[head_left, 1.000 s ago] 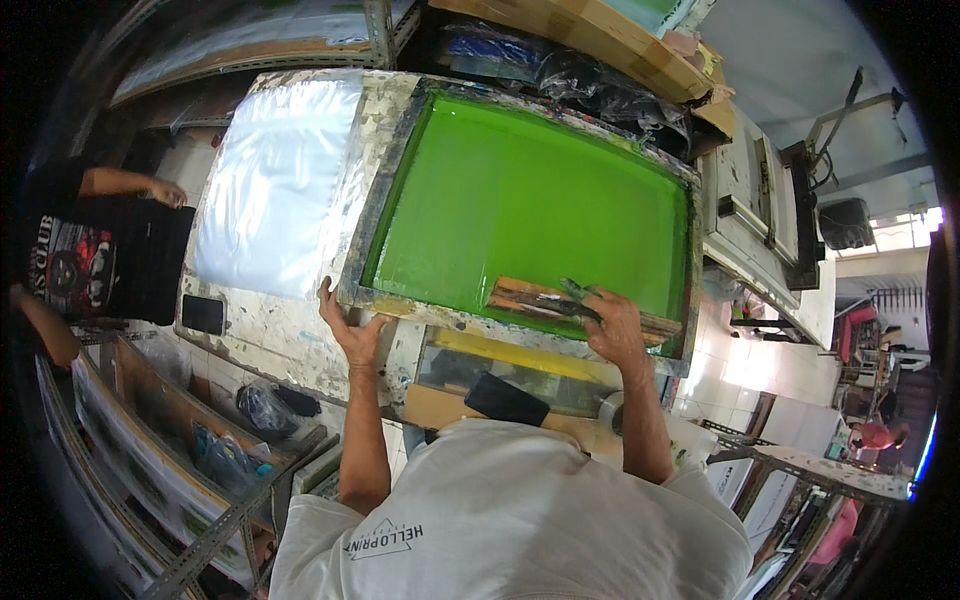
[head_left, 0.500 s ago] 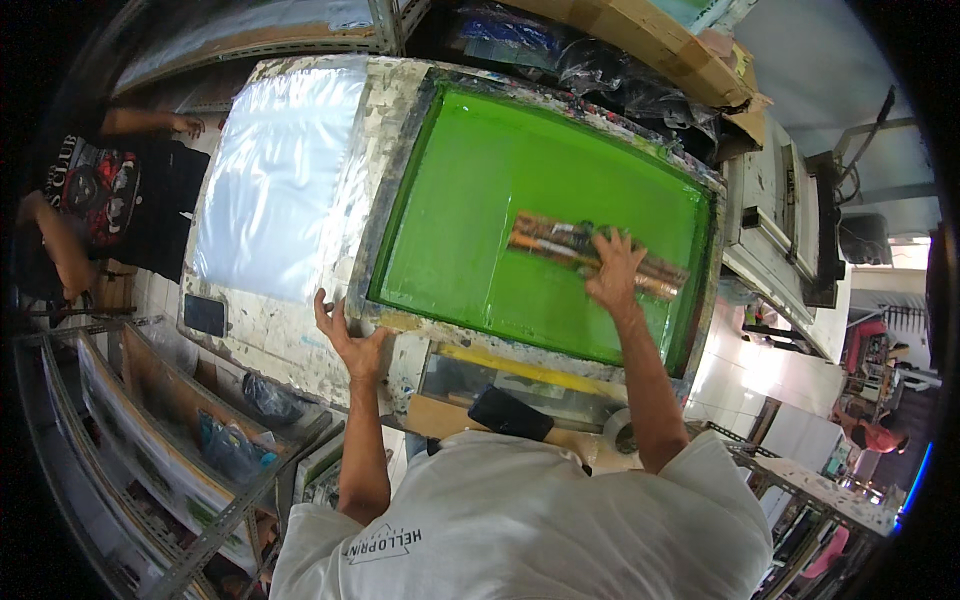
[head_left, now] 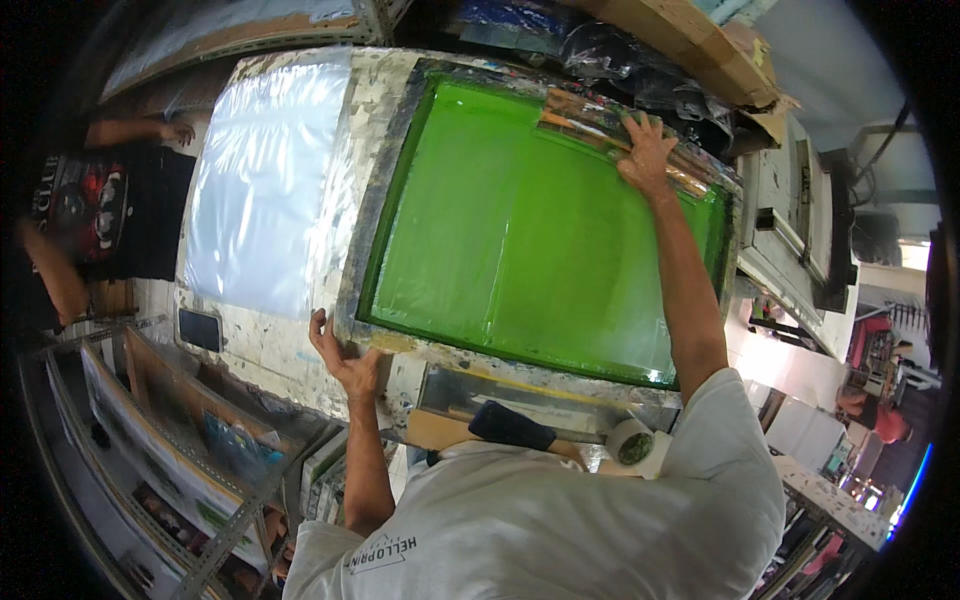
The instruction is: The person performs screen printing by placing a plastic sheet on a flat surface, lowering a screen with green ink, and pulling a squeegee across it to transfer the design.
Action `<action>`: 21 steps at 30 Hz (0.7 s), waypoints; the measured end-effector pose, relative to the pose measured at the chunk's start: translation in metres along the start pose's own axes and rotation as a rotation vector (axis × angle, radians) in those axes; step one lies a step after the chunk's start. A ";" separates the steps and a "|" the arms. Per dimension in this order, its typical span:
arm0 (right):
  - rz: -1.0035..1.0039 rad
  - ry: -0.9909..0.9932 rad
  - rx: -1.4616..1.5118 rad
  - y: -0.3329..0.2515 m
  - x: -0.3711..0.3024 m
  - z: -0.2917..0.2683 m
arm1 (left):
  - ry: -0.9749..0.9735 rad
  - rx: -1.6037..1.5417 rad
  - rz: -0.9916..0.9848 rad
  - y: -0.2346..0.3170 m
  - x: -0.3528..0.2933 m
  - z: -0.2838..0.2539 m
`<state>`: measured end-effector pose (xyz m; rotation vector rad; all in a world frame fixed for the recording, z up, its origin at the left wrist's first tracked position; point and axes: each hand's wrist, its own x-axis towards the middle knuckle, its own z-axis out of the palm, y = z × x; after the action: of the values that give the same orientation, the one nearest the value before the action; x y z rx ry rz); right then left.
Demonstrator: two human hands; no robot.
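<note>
A green printing screen (head_left: 440, 240) in a stained frame lies on the table before me. My right hand (head_left: 648, 158) is closed over a long, wood-handled squeegee (head_left: 575, 118) at the screen's far edge, towards the right. The squeegee's middle is partly covered by my fingers. At the near left corner of the frame, my left hand (head_left: 348, 368) rests with thumb and fingers spread, holding nothing. Beside the screen, to the left, lies a stack of shiny clear plastic sheets (head_left: 268, 180).
A dark phone (head_left: 200, 330) lies near the table's left corner. Close to my body are a dark pouch (head_left: 510, 425) and a tape roll (head_left: 630, 442). A rack of boards (head_left: 165, 430) stands at lower left. Another person (head_left: 120, 210) is at far left; a cardboard box (head_left: 690, 45) sits behind.
My right hand has pushed the squeegee away from me, from the middle of the screen to its far edge. My left hand stays at the frame's near left corner.
</note>
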<state>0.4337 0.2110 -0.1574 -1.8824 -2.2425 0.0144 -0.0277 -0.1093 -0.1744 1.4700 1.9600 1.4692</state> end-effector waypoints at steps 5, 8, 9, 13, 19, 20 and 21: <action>-0.143 0.132 -0.186 -0.030 -0.012 -0.043 | 0.000 -0.382 -0.292 -0.005 -0.013 0.002; -0.106 0.119 -0.148 -0.055 -0.053 -0.088 | 0.049 -0.354 -0.243 -0.003 -0.011 0.006; -0.083 0.071 -0.127 -0.066 -0.076 -0.104 | 0.074 -0.349 -0.220 -0.002 -0.012 0.004; -0.220 -0.338 0.172 -0.112 -0.200 -0.187 | 0.188 -0.324 -0.056 -0.001 -0.006 0.003; -0.068 -0.316 0.033 -0.145 -0.285 -0.260 | 0.345 -0.361 0.213 0.085 0.071 0.003; -0.019 -0.181 -0.069 -0.147 -0.277 -0.266 | 0.334 -0.389 0.187 0.112 0.086 0.005; 0.029 -0.044 -0.166 -0.145 -0.271 -0.270 | 0.323 -0.415 0.166 0.135 0.099 0.008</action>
<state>0.3813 -0.1141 0.0847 -2.0160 -2.3095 -0.1312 0.0085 -0.0268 -0.0327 1.2944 1.5754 2.1447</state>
